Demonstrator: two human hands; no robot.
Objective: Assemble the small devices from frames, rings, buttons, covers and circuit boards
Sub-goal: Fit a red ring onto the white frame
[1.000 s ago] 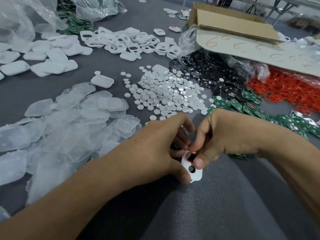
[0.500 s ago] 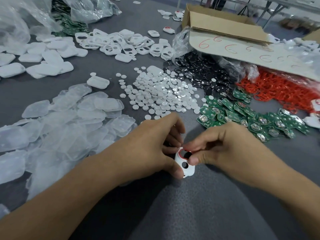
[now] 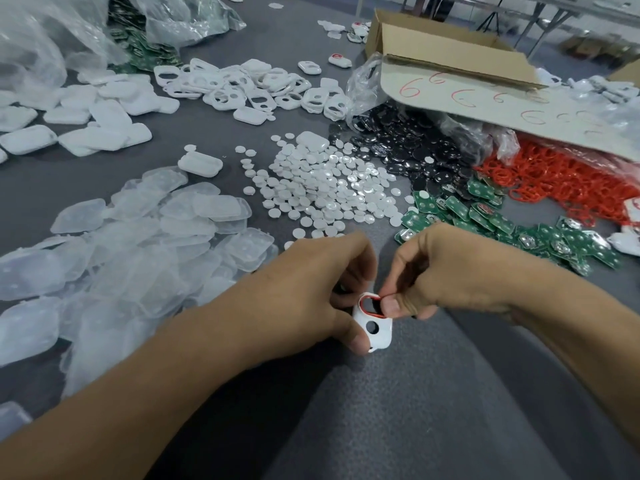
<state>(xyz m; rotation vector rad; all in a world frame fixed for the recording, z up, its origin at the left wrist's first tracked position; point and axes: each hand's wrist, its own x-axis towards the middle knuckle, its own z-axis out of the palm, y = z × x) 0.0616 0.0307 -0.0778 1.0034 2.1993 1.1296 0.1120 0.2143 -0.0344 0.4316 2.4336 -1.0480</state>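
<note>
- Left hand (image 3: pixel 311 289) grips a white frame (image 3: pixel 384 332) low in the centre of the head view, just above the grey table (image 3: pixel 415 393). The thumb is on the frame's lower-left edge and the other fingers are curled in behind it.
- The frame faces the camera, slightly tilted. It has a small round hole in the lower part and a larger opening above.
- A red ring (image 3: pixel 363 301) sits along the rim of the larger opening. The red line shows on the left, top and bottom edges.
- Right hand (image 3: pixel 443 271) is curled, with thumb and forefinger pinching the ring at the opening's right edge. The thumb tip touches the frame there.
- Can't tell if the ring is fully seated, because the right side is hidden under the fingers.
- Parts are spread on the table beyond the hands:
  - translucent covers (image 3: pixel 138 244) in a heap to the left, reaching under the left forearm
  - white buttons (image 3: pixel 322 188) straight ahead
  - black discs (image 3: pixel 415 147) behind the buttons, partly spilling out of a clear bag
  - green circuit boards (image 3: pixel 485 216) just beyond the right hand
  - loose red rings (image 3: pixel 571 178) far right, under the box flap
  - spare white frames (image 3: pixel 242 88) further back
  - solid white covers (image 3: pixel 86 116) back left
- An open cardboard box (image 3: pixel 450 53) sits back right, with red "6" marks on its flap.
- Crumpled plastic bags (image 3: pixel 52 36) lie at top left, over some more green boards.
</note>
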